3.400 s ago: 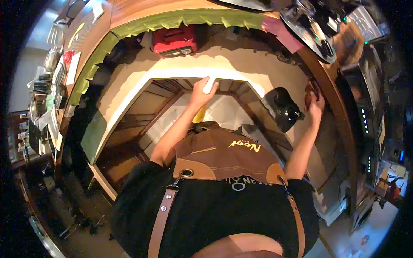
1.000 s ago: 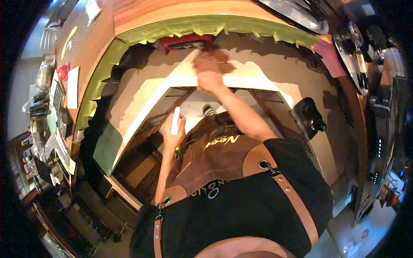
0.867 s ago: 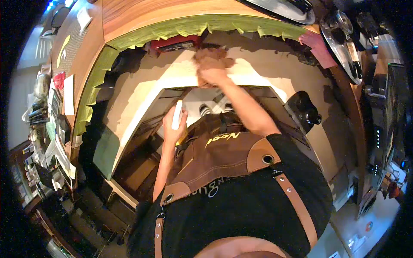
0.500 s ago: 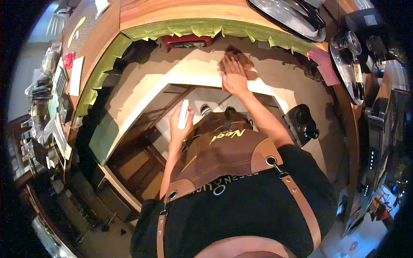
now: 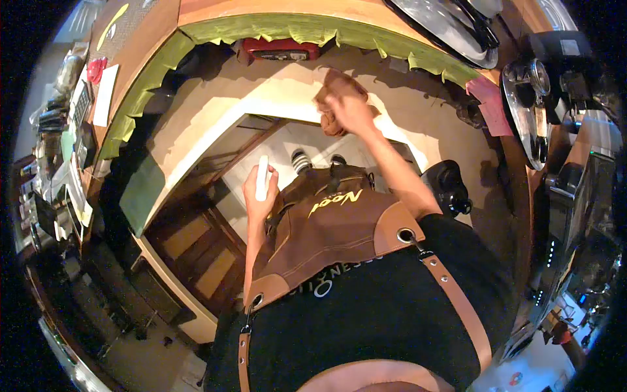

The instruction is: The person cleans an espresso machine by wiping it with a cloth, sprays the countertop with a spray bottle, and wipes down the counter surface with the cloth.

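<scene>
My left hand (image 5: 257, 199) is closed around a slim white object (image 5: 262, 176), held upright in front of the apron (image 5: 333, 225); its exact kind cannot be made out. At the front edge of a pale wooden shelf (image 5: 281, 88), my right hand (image 5: 354, 114) has its fingers bent onto a brown cloth (image 5: 339, 83). Part of the cloth spreads flat on the shelf beyond the fingers, and a bunched fold hangs at the edge below them. Motion blurs this hand somewhat.
A red device (image 5: 281, 50) stands at the back of the shelf, under a green fringe (image 5: 261, 29). A black object (image 5: 447, 188) rests to the right. Above lies a wooden counter (image 5: 281, 9) with a tray (image 5: 450, 29). Papers and a calculator crowd the left.
My right hand has slid the cloth left and toward the shelf's front edge, its fingers going from flat to bent. My left hand, still holding the white object, appears slightly lower and left.
</scene>
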`<action>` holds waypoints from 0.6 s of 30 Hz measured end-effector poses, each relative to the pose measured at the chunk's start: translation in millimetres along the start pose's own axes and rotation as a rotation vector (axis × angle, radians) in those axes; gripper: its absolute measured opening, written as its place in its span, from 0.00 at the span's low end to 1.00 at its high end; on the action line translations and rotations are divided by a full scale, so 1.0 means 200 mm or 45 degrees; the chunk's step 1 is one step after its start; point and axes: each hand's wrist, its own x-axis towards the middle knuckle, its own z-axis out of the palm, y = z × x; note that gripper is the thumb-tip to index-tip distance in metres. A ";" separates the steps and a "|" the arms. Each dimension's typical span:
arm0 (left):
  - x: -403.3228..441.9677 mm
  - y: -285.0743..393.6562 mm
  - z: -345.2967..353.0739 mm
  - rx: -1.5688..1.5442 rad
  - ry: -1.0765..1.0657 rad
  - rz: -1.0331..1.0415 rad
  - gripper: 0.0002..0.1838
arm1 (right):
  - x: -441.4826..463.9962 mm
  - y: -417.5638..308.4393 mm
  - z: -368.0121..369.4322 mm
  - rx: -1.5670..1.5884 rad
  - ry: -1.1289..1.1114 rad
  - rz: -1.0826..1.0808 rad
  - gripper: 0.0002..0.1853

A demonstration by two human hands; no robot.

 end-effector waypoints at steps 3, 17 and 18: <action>-0.01 0.00 0.01 -0.055 0.037 -0.004 0.05 | 0.25 0.11 -0.22 -0.304 0.049 0.637 0.28; -0.11 -0.06 -0.12 -0.123 0.128 -0.180 0.05 | 0.55 0.45 -0.32 -0.677 0.203 0.514 0.25; -0.11 -0.06 -0.12 -0.146 0.116 -0.194 0.05 | 0.55 0.45 -0.33 -0.688 0.217 0.514 0.25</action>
